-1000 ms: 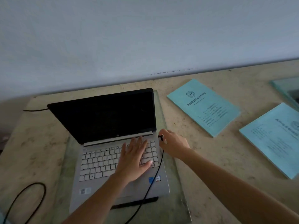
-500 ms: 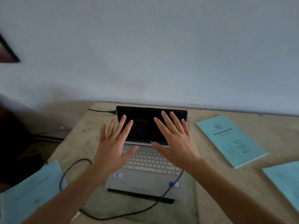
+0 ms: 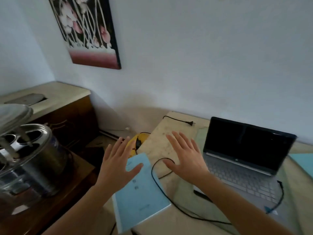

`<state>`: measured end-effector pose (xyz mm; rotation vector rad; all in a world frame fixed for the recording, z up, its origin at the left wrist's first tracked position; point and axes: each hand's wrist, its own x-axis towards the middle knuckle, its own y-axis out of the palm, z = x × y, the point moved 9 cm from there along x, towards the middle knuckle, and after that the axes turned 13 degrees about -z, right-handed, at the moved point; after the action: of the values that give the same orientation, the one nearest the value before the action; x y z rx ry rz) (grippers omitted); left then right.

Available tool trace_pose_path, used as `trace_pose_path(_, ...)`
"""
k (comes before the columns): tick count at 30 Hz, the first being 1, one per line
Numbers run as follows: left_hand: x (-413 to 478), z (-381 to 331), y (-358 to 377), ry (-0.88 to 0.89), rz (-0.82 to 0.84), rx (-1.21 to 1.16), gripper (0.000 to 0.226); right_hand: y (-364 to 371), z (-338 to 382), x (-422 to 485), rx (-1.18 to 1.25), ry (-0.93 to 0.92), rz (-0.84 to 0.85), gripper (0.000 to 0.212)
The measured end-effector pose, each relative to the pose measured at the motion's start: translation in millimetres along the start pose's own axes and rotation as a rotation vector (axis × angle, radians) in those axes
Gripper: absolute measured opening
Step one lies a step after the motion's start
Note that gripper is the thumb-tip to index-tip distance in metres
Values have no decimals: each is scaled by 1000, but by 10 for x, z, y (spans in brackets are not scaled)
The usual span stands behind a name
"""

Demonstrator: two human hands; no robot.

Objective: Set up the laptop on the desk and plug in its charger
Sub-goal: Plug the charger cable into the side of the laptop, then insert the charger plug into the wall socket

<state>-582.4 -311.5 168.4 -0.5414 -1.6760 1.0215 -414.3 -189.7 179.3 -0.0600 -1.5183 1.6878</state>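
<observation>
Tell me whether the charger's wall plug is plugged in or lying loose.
Lying loose. The wall plug rests on the desk behind the laptop, prongs bare, with no socket around it.

1. Your worktop [image 3: 171,133] is a pale, mottled slab set against the wall.
2. An open laptop [image 3: 245,165] with a dark screen sits toward its right side.
3. A black charger cable [image 3: 153,177] loops across the slab beside a blue booklet [image 3: 140,194], which overhangs the left edge.
4. The cable's wall plug [image 3: 190,123] lies loose near the back left corner.
5. Another blue booklet [image 3: 303,162] shows at the right edge.
</observation>
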Motion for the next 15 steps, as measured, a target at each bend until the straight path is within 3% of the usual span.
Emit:
trace_pose_path(7,-173,1369,80,-79,30,4,86,880,1054,311,27,2,73,78)
trace_pose_path(15,141,2237,555,-88,56,12,85,1794,1342,946,5,34,125,81)
